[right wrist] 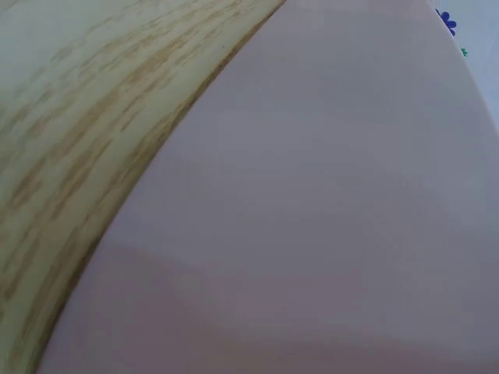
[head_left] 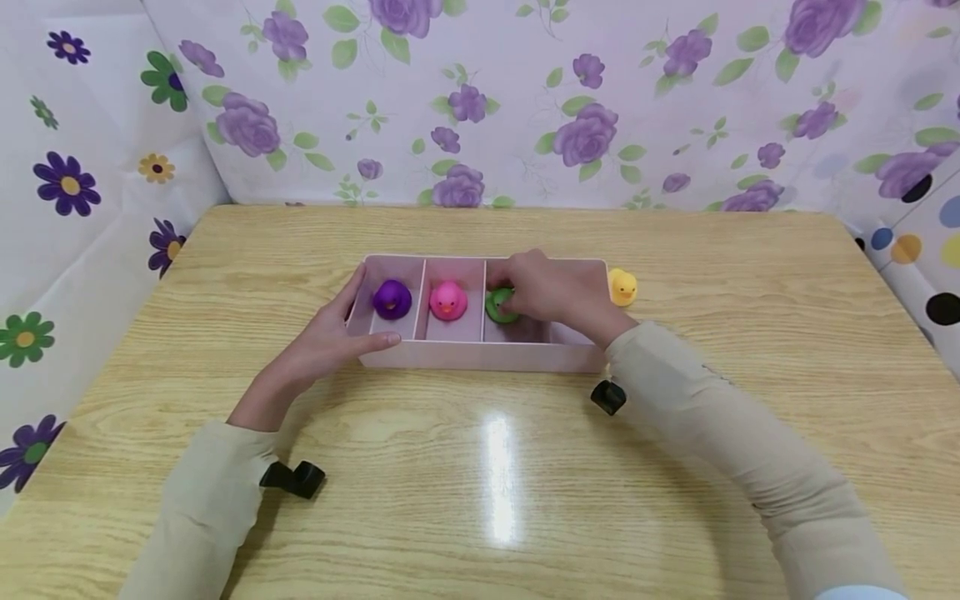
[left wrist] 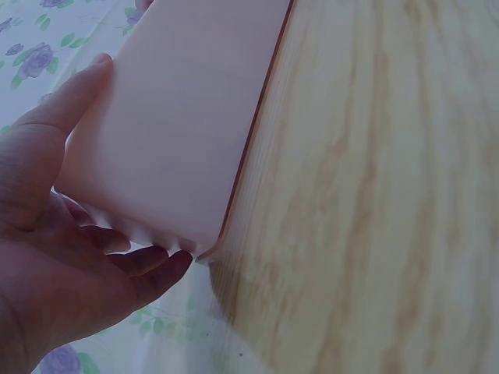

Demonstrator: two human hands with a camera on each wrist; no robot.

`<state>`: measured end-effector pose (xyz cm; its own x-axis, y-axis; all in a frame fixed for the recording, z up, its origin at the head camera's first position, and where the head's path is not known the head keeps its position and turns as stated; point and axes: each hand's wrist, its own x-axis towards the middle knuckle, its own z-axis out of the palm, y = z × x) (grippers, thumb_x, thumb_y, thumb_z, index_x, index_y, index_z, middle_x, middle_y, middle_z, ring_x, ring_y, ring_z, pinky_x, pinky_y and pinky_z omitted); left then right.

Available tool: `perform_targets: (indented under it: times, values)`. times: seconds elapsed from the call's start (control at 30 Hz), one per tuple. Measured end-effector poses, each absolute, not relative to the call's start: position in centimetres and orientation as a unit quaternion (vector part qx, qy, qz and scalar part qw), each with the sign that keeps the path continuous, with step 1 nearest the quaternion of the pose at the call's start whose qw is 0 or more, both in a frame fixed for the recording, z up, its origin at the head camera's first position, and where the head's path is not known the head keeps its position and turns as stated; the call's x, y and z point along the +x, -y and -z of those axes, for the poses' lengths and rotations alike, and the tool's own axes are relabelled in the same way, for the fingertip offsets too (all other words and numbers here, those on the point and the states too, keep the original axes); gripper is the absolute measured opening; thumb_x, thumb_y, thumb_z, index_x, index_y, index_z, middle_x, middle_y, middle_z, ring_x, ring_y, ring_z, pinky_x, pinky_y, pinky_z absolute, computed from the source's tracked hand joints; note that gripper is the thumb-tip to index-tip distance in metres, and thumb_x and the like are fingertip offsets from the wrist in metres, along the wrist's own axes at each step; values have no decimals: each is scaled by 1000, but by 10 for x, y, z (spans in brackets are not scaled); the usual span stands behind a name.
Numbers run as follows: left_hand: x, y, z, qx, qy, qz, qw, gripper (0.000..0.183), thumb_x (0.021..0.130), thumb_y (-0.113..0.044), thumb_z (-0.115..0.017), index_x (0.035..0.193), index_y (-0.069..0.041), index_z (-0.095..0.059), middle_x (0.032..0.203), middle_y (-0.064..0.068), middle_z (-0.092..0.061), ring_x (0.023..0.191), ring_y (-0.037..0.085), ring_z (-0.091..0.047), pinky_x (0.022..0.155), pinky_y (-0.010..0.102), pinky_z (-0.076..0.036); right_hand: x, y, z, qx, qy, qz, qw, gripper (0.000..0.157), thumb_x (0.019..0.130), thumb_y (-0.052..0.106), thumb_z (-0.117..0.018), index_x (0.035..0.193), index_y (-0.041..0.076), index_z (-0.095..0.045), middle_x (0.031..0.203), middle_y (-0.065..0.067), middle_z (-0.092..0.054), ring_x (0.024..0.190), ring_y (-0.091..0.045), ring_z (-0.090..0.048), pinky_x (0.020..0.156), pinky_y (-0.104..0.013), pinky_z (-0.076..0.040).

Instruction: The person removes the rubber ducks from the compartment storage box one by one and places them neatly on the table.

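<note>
A pale pink box point(head_left: 480, 357) with a row of compartments lies lengthwise on the table. My left hand point(head_left: 324, 335) grips its left end, thumb along the front wall and fingers against the end wall; the left wrist view shows the fingertips point(left wrist: 183, 261) at the bottom corner. My right hand point(head_left: 542, 287) reaches into the third compartment and pinches a green rubber duck point(head_left: 494, 307), partly hidden by the fingers. A purple duck point(head_left: 392, 298) sits in the first compartment, a pink duck point(head_left: 448, 300) in the second. Only the box wall point(right wrist: 296, 195) and table show in the right wrist view.
Just beyond the box's right end, a yellow duck point(head_left: 623, 287) sits on the wooden table point(head_left: 420, 467), partly behind the right forearm. Flowered cloth point(head_left: 517, 100) hangs behind the table and at its sides. Black wrist mounts point(head_left: 303, 480) stick out from both sleeves.
</note>
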<state>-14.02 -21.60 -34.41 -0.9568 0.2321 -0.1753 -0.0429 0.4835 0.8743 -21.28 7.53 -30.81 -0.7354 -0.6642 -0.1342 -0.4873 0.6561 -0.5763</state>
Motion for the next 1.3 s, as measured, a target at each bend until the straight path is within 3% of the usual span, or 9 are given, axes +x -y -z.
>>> perform_targets:
  times: [0.2,0.57,0.73,1.07,1.3]
  values:
    - [-141,216,344,53,-851,-504,136,113,86,-25,-78,161,-22,7,167,9,2,152,31,2,120,55,-7,-213,-77,310,-333,-894,260,149,16,86,-10,-63,79,5,-64,74,-4,-55,75,-21,-50,67,-28,-40]
    - [-140,215,343,53,-854,-501,132,113,86,-25,-78,161,-22,7,167,12,1,152,32,0,120,55,-7,-213,-80,304,-342,-897,231,161,9,87,-2,-67,87,6,-71,80,-4,-58,77,-21,-51,68,-29,-40]
    - [-141,215,344,51,-853,-502,133,113,86,-25,-78,161,-23,7,167,11,1,152,32,0,120,55,-8,-212,-82,301,-337,-899,231,158,9,85,2,-67,81,10,-67,77,-3,-55,75,-19,-49,67,-29,-37]
    - [-140,215,342,55,-853,-502,135,112,87,-26,-78,160,-23,7,167,8,3,152,29,2,121,54,-6,-209,-86,306,-327,-898,258,142,10,86,3,-69,90,11,-68,83,-4,-60,80,-21,-53,71,-29,-43]
    - [-140,215,343,54,-855,-499,134,112,87,-26,-78,160,-22,7,167,9,3,152,30,2,121,54,-7,-207,-92,304,-302,-894,303,135,16,86,6,-73,101,10,-74,93,-4,-68,88,-20,-59,82,-31,-52]
